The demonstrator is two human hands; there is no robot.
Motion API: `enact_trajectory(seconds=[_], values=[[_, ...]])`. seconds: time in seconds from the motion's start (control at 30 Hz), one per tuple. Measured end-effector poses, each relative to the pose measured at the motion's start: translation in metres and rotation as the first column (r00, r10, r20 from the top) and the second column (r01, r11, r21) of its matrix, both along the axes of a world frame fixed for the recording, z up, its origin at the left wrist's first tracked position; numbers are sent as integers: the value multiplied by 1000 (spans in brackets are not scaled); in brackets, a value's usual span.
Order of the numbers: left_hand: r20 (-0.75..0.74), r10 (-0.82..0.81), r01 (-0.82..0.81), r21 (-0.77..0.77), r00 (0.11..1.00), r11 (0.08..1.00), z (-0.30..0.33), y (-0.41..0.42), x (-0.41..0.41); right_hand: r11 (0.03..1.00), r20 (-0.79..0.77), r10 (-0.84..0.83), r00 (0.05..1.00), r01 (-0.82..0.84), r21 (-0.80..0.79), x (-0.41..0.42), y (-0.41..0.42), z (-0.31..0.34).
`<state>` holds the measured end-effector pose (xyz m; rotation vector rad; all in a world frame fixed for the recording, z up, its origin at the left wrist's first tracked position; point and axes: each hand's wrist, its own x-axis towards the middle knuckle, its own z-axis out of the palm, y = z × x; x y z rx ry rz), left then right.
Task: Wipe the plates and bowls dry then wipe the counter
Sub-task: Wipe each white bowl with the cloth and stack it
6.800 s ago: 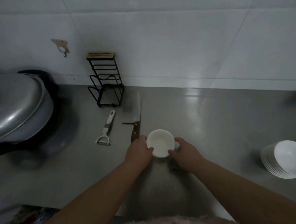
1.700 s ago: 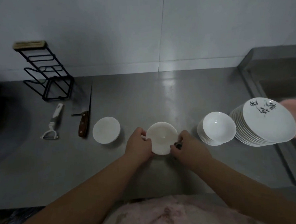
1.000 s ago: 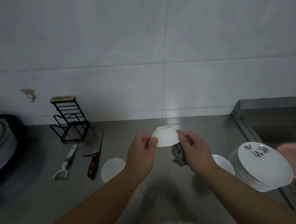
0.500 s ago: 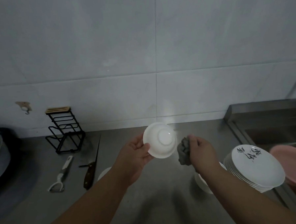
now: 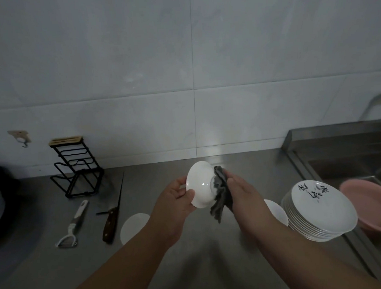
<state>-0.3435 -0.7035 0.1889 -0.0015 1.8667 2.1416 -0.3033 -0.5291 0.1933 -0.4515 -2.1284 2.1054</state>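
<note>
The white bowl point(image 5: 200, 184) is up in the air over the bench point(image 5: 213, 253), tipped on its side. The left hand point(image 5: 174, 203) grips its rim. The right hand point(image 5: 241, 193) holds a grey cloth point(image 5: 219, 192), which now presses on the bowl's bottom; a moment ago it was just beside the bowl. The stack of plates point(image 5: 321, 210) on the right has black writing on top, too small to read. A knife point(image 5: 112, 214) and peeler point(image 5: 73, 225) lie on the left.

White bowl point(image 5: 200, 183) tilted on edge in midair, grey cloth point(image 5: 220, 191) against its underside.
</note>
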Motion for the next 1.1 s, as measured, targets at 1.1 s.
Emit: enact_trajectory(seconds=[1.1], values=[[-138, -246, 217, -198, 959, 956, 19, 26, 19, 984, -92, -156, 984, 163, 78, -5, 1, 5]])
